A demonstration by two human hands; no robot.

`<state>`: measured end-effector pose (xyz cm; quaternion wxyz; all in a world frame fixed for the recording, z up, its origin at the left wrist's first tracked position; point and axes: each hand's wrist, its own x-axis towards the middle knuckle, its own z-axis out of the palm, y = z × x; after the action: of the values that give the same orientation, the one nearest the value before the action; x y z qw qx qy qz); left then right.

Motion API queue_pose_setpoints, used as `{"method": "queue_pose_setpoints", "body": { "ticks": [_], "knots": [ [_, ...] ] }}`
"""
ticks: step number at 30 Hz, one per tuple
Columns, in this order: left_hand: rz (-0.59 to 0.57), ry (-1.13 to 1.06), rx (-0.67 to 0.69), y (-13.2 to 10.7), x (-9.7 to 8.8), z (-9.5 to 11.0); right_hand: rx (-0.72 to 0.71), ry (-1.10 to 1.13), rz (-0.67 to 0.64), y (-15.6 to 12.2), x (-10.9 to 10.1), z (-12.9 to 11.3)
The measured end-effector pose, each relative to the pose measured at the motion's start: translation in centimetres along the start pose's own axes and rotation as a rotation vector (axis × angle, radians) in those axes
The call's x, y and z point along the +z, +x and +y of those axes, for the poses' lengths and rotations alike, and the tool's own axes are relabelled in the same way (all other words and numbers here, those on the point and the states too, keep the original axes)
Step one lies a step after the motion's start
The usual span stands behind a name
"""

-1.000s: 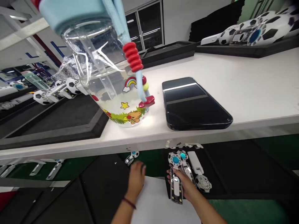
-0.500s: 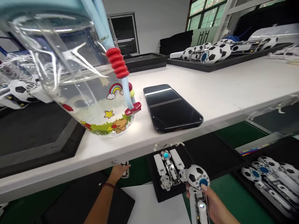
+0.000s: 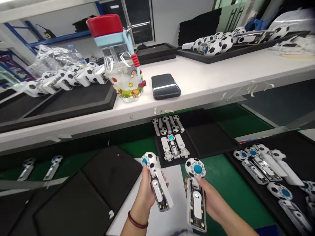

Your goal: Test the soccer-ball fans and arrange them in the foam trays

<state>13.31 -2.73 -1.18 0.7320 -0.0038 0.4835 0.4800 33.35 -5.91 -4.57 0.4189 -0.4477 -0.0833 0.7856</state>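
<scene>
Over white paper (image 3: 173,209), the left hand (image 3: 144,196) grips one football-patterned gadget (image 3: 159,190); the right hand (image 3: 209,200) grips a second gadget (image 3: 196,206).

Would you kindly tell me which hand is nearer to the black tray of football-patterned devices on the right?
The right hand is nearer, left of the black rectangular tray across green matting; the left hand sits farther left.

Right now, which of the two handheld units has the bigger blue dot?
The unit in the right hand: dot centred on its round head. The unit in the left hand has a smaller dot at its ball's edge.
</scene>
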Motion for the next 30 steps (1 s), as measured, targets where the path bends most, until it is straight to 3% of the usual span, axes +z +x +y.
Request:
{"method": "queue_pose_setpoints", "body": {
  "ticks": [3, 5, 10, 18, 22, 30],
  "knots": [
    [-0.021, 0.099, 0.010, -2.8, -2.2, -2.4, 0.236, 0.131, 0.071, -1.8, -0.9, 1.7],
    [-0.050, 0.120, 0.039, -4.8, -3.2, -3.7, 0.279, 0.156, 0.056, -2.8, -1.5, 2.6],
    [-0.144, 0.197, 0.142, -9.1, -3.1, -5.7, 0.140, 0.052, -0.108, -5.6, -0.7, 2.5],
    [-0.253, 0.290, 0.312, -13.5, -1.6, -6.1, -0.032, -0.123, -0.604, -9.8, 3.0, 0.0],
    [-0.251, 0.326, 0.317, -14.7, -1.2, -5.8, -0.097, -0.189, -0.679, -10.7, 3.4, 0.1],
    [-0.184, 0.325, 0.340, -15.8, -0.3, -5.7, -0.132, -0.218, -0.664, -11.5, 3.7, -0.4]
  ]
}}
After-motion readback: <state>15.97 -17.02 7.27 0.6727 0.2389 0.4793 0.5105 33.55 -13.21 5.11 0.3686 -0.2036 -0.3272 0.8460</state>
